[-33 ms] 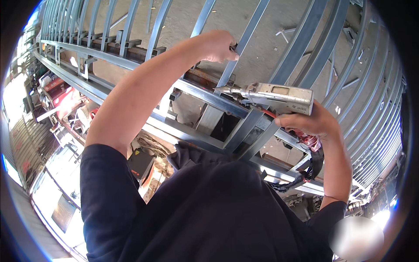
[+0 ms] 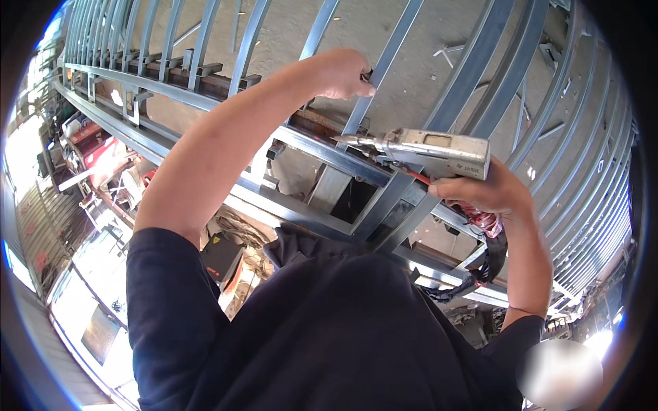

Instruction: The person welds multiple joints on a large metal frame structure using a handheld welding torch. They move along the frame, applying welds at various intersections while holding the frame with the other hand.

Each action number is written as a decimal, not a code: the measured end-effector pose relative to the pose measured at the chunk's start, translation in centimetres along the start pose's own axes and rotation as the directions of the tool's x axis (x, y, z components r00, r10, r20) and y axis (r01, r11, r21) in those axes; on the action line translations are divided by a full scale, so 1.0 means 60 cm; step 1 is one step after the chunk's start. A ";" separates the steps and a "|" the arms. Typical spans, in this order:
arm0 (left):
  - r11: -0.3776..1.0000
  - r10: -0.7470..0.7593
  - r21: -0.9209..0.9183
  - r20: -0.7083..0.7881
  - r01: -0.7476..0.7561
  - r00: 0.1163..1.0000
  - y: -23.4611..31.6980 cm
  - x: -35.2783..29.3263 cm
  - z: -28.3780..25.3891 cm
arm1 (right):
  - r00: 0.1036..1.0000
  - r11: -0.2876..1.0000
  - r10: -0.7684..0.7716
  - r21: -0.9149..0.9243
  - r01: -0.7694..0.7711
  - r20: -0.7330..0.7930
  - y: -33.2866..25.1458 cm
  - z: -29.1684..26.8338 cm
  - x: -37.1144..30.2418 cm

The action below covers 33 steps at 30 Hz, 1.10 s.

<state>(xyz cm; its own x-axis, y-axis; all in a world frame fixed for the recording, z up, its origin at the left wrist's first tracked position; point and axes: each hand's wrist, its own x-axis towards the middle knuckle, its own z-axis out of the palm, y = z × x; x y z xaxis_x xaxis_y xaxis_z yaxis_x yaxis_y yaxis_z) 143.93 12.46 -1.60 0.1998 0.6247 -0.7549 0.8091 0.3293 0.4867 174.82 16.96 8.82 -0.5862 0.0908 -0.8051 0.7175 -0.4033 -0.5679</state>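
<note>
My right hand (image 2: pixel 486 188) is wrapped round the grip of a metal-bodied welding gun (image 2: pixel 439 152). The gun's narrow nozzle points left, its tip near the lower end of an upright steel bar (image 2: pixel 389 58), where this meets a horizontal rail (image 2: pixel 329 156). From the left, my left arm reaches across the frame. Its closed hand (image 2: pixel 343 74) is on that bar above the nozzle, thumb over the bar's face; the other fingers are partly hidden. A reddish cable bundle (image 2: pixel 485 220) hangs under the right hand.
Steel bars (image 2: pixel 473 61) in a long row curve away to both sides. Metal offcuts (image 2: pixel 550 130) lie on the concrete floor beyond them. Close to my body run lower frame tubes (image 2: pixel 295 205). A dark box (image 2: pixel 223 255) and red equipment (image 2: pixel 103 154) stand at the left.
The welding gun and its nozzle tip have shifted slightly left. My left hand stays in place on the bar.
</note>
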 end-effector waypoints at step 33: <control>0.980 -0.195 -0.047 -0.364 0.191 0.911 -0.107 -0.063 -0.048 | 0.994 0.993 -0.047 0.112 0.036 0.097 -0.061 0.097 0.129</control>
<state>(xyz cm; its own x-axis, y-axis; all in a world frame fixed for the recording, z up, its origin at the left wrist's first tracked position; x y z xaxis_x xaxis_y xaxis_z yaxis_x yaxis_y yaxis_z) 136.38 10.05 -0.58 -0.1766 0.7624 -0.6226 0.8056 0.4753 0.3535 165.49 13.86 5.69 -0.6530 0.0211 -0.7571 0.6493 -0.4989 -0.5740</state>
